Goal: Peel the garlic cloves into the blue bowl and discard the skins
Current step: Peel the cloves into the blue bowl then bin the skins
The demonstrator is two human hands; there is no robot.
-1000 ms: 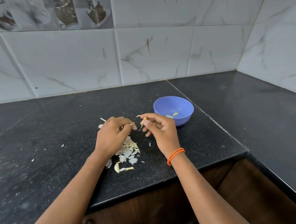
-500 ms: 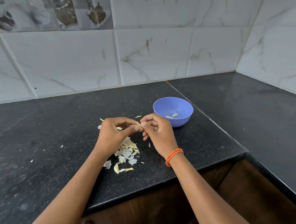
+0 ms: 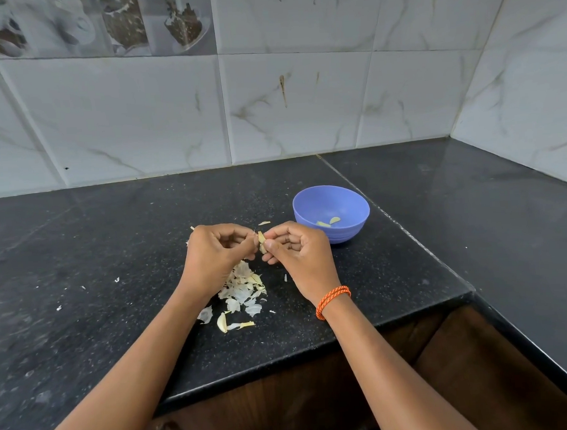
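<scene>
Where the black countertop (image 3: 85, 340) meets its front edge, two forearms reach in, the right one wearing an orange wristband (image 3: 333, 300). Just past the edge lies a loose pile of garlic skins (image 3: 243, 289) (too many thin white flakes to count), with one pale curved piece (image 3: 221, 322) at its near side that may be a whole clove, though the view is too small to be sure. Above the pile the left hand (image 3: 215, 258) and right hand (image 3: 299, 253) meet fingertip to fingertip, each with fingers curled, both pinching one small garlic clove (image 3: 261, 239) between thumb and forefinger; the clove is held in the air over the counter, left of the bowl. A few stray flakes dot the counter to the left. Farther back and to the right stands one blue bowl (image 3: 347, 198), holding two peeled cloves (image 3: 328, 222). Behind everything rises the marble-patterned tiled wall (image 3: 302, 98).
</scene>
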